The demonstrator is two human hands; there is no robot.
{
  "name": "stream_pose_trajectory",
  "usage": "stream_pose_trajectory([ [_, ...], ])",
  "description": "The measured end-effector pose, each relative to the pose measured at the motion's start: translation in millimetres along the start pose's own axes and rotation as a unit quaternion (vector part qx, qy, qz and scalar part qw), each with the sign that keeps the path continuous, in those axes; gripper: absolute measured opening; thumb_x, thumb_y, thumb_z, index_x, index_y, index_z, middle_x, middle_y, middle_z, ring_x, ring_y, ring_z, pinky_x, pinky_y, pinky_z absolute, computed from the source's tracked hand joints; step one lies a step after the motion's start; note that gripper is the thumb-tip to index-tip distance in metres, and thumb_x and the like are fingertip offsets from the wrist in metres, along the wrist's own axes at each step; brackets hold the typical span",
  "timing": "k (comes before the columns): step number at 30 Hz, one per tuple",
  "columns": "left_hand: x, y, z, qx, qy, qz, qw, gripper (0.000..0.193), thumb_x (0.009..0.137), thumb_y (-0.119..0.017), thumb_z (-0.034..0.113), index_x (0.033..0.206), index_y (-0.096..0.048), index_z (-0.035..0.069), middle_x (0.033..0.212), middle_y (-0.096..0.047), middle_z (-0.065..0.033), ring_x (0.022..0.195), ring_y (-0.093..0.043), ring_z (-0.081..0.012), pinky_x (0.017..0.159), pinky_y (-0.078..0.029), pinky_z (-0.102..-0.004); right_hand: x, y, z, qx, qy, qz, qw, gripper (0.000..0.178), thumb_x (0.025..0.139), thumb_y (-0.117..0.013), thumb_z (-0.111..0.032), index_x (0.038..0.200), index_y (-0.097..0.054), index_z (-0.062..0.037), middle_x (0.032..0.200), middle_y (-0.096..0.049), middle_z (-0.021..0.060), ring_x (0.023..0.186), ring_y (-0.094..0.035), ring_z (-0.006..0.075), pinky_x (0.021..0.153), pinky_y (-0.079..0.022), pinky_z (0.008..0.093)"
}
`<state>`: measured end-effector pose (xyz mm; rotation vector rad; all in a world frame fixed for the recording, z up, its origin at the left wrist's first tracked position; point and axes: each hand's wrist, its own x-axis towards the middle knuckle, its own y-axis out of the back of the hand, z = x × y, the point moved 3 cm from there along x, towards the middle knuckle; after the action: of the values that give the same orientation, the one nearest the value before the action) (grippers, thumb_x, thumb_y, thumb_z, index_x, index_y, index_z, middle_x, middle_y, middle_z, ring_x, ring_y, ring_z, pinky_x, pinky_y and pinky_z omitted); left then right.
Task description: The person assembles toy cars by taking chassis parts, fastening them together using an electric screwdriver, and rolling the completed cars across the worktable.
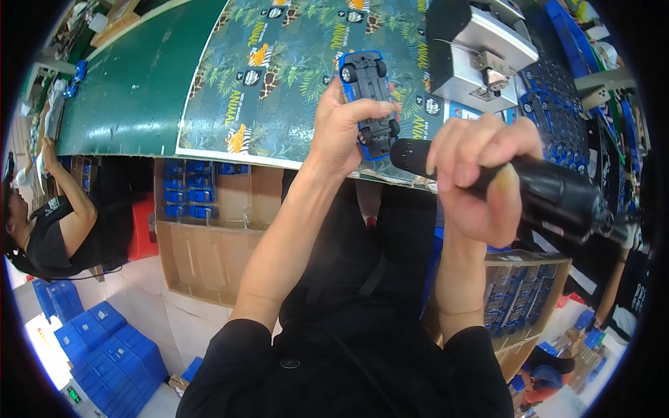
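Observation:
My left hand [338, 125] is wrapped round a blue toy car [375, 87] at the table's front edge. The car is turned over, its black underside and wheels facing up, and my thumb lies across it. In my right hand [481, 167] is a black electric screwdriver [557, 195], gripped round its body and pointing left. Its nose stands close to the car's lower end; whether the bit touches the car I cannot tell. Beneath the car lies a printed sheet [286, 104] with an animal and leaf pattern.
A silver metal machine [470, 70] stands at the back right, beside rows of dark blue toy cars [557, 125]. Cardboard boxes with car parts flank my legs, left [202, 265] and right [564, 272]. A person [63, 230] sits at far left, near blue crates [115, 355].

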<state>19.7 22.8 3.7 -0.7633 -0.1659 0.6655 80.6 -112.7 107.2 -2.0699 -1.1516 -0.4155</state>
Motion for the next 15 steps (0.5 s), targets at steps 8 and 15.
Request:
stream_pose_trajectory([
  [8,-1.2,5.1,4.6,-0.156,0.028,-0.055,0.986,0.060,0.101,-0.041,0.055,0.124,-0.054,0.002,0.101,-0.066,-0.0143,0.085,-0.068,-0.0276,0.075,-0.058,-0.0431,-1.0,42.3,-45.1,-0.078,0.073,-0.002,0.994,0.007,0.094,-0.053,-0.009,0.098,-0.050,-0.0024,0.072,-0.051,0.0086,0.057,-0.053,0.0172,0.058,-0.047,0.0320],
  [15,-3.1,6.1,-1.4,-0.268,0.103,-0.132,0.949,0.046,0.096,-0.058,0.039,0.124,-0.054,0.002,0.103,-0.065,-0.0150,0.086,-0.066,-0.0280,0.078,-0.057,-0.0445,-5.6,79.6,-33.1,-0.238,0.014,0.134,0.962,0.008,0.093,-0.060,-0.006,0.092,-0.053,-0.0042,0.069,-0.050,0.0055,0.055,-0.050,0.0147,0.058,-0.043,0.0281],
])
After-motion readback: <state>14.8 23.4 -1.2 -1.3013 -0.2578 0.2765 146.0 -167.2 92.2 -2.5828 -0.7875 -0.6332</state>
